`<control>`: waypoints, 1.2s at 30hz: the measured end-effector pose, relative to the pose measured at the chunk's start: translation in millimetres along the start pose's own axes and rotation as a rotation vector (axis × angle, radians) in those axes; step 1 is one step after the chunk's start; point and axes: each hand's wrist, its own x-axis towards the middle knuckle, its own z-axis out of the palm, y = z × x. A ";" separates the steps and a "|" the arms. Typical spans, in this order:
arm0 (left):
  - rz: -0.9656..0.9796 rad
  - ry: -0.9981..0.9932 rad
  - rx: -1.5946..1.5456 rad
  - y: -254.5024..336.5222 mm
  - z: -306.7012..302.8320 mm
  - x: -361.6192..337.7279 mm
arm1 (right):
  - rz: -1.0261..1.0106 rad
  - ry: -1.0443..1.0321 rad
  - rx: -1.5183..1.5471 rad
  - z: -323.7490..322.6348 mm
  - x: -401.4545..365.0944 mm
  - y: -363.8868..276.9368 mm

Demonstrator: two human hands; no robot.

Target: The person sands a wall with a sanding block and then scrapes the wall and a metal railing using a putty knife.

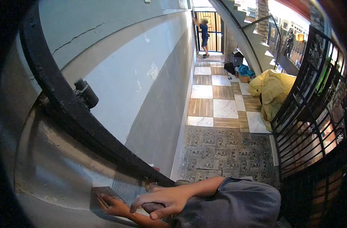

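My left hand (pixel 114 206) is low at the wall on the left, its fingers on a flat, brownish-grey rectangular plate (pixel 105 193) held near the wall surface. Beside the plate, a strip of combed, ridged coating (pixel 124 189) shows on the wall. My right hand (pixel 164 200) reaches across from the right, palm down, and its fingers and thumb curl round a dark brown rounded thing (pixel 152 207). I cannot tell what kind of thing that is. The grey sleeve (pixel 238 201) of the right arm covers much of the bottom.
A black metal gate frame (pixel 86 123) with a hinge lug curves close above my hands. Beyond it runs the wall (pixel 124 76). A barred railing (pixel 306 136), yellow sheet (pixel 274 89) and staircase (pixel 249 38) line the right. A person (pixel 204 36) stands by the far gate.
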 end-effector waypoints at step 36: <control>-0.039 -0.023 -0.156 16.9 -1.6 -7.2 | -0.038 -0.007 -0.154 6.9 -0.9 11.0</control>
